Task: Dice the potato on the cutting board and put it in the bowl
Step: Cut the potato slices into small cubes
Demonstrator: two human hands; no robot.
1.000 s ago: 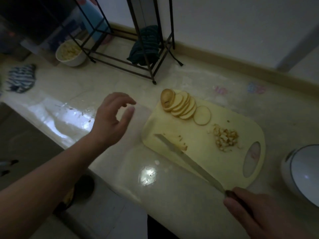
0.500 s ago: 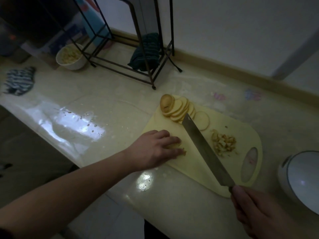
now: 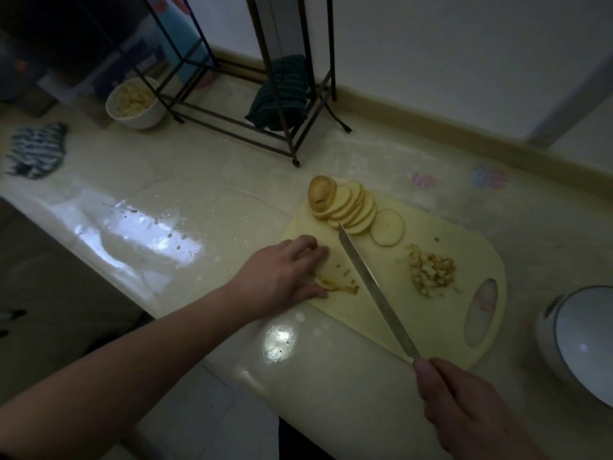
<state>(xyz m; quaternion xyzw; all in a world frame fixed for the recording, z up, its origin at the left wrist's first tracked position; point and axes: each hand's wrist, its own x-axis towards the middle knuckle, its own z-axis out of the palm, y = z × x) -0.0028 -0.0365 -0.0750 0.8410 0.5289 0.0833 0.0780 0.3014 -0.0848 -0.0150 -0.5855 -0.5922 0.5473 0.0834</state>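
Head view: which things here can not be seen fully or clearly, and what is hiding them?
- Knife handle: wrapped inside the grip of the right hand.
- Potato strips: partly under the left hand on the cutting board.
- White bowl: cut off by the right edge.
- Small bowl: contents too dim and far to name.
- Dark cloth: crossed by rack bars.

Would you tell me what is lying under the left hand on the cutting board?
Potato strips poke out from under the left hand, which rests flat on them on the cutting board. How many more strips lie beneath the palm cannot be seen.
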